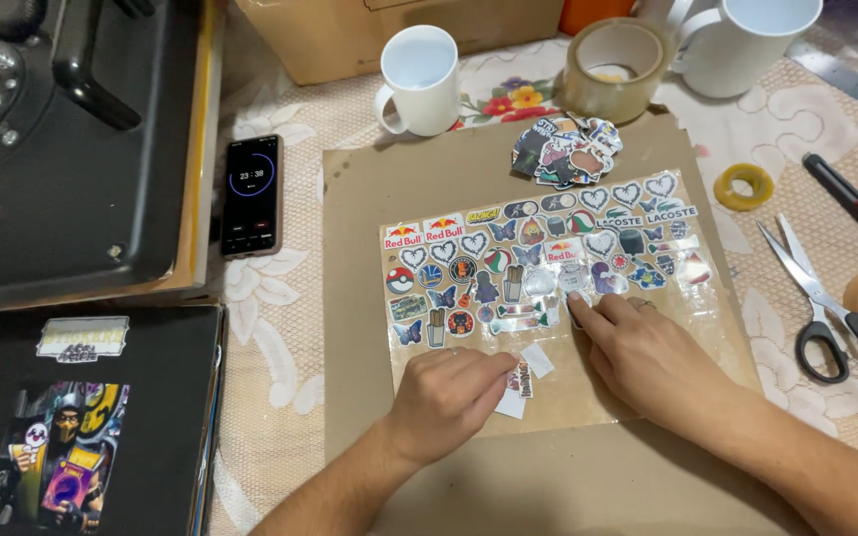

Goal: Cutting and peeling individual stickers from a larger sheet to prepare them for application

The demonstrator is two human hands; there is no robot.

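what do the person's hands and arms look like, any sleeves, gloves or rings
Both forearms are bare as far as the frame shows, with no sleeves or gloves. The left hand appears to have a thin ring on one of its fingers, and the right hand also seems to wear a ring. No watch or bracelet shows.

Multicolour stickers [538, 263] on clear film over brown cardboard [359, 298]. White mugs [419, 79] at 12 o'clock, tablecloth [270, 298] cream with floral print. Yellow tape ring [744, 186] at 2 o'clock; scissors [816, 298] black-handled. Phone [251, 196] black.
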